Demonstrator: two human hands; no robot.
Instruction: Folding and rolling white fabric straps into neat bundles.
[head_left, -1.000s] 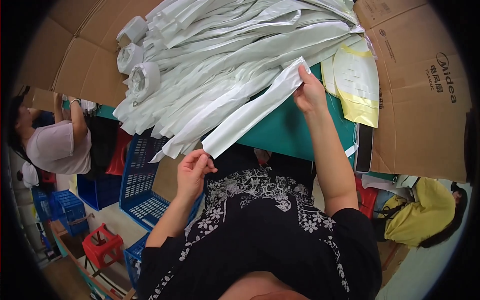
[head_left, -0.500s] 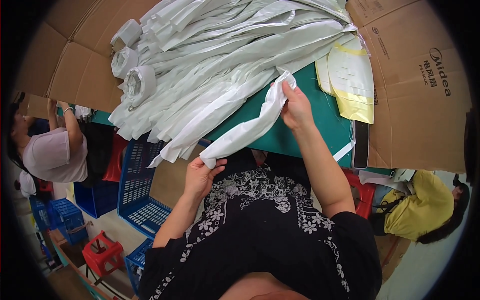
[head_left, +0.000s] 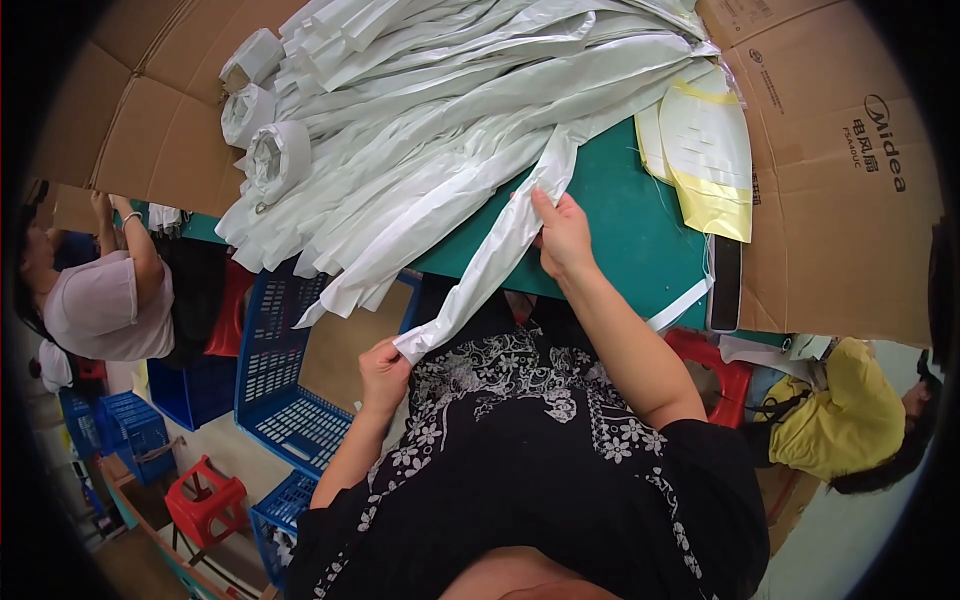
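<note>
Gripping, head view: left hand [head_left: 385, 379], fingers clamped on the near end of a white strip [head_left: 484, 265]; right hand [head_left: 566, 238], fingers clamped farther up it. Strip slants across the front edge of the green counter [head_left: 625, 235], far part beside heaped white lengths [head_left: 440, 125].

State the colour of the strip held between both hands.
The strip is white, with no clear pattern; the head view shows it best.

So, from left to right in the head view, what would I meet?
A co-worker's pale top, red stool, left hand holding a white strip by its end, right hand holding it farther up, yellow-edged white sheet, another co-worker's yellow top.
</note>
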